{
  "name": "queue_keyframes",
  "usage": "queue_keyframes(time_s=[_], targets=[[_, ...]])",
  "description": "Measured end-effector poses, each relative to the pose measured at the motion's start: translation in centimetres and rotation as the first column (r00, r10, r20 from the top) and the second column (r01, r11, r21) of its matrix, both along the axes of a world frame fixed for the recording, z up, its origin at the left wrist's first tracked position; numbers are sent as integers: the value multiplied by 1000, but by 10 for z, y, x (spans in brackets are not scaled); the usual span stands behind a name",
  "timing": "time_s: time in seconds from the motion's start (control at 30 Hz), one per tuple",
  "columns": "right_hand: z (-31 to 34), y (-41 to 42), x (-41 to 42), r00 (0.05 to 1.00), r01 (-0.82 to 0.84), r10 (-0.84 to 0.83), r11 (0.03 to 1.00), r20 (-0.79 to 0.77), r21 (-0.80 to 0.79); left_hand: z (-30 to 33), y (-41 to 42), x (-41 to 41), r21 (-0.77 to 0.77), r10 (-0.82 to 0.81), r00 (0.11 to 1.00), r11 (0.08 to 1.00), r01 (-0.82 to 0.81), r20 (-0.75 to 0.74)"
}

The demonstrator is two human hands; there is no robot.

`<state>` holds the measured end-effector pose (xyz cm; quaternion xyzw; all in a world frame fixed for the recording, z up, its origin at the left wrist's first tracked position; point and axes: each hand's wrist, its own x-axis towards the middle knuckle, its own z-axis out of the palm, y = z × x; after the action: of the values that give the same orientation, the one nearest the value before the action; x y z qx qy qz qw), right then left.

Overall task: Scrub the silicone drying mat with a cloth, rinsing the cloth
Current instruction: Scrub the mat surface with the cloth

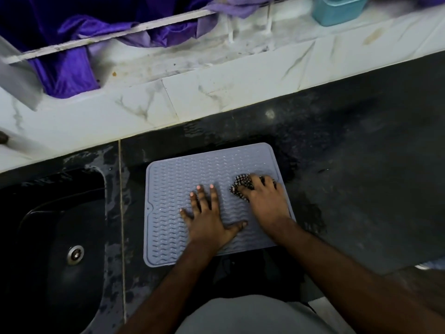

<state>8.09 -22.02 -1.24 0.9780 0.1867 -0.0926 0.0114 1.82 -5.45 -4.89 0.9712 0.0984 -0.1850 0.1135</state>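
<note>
Cloth point(243, 186) mostly hidden under right hand point(263, 198).

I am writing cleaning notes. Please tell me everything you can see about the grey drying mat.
The drying mat is grey-lilac, silicone-looking, rectangular with rounded corners, a raised rim and wavy ridges. It lies flat on the dark wet counter, right of the sink. The left hand presses flat on it; the right hand holds a checked cloth against it.

mat point(173, 189): 1 | cloth point(242, 183): 1 | hand: 2 | sink point(48, 237): 1 | teal tub point(337, 9): 1
</note>
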Motion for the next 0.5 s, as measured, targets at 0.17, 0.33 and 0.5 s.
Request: queue_keyframes(time_s=[0.17,0.33,0.5], targets=[[-1,-31,7,998,54,-52,998,40,-42,6,-2,5,14,1,997,1000,1,-83],[4,-54,7,989,139,-134,987,66,-84,11,-1,7,-10,-3,993,1000,2,-120],[10,-58,-2,972,232,-224,959,65,-164,12,-2,5,12,-20,994,1000,21,-112]])
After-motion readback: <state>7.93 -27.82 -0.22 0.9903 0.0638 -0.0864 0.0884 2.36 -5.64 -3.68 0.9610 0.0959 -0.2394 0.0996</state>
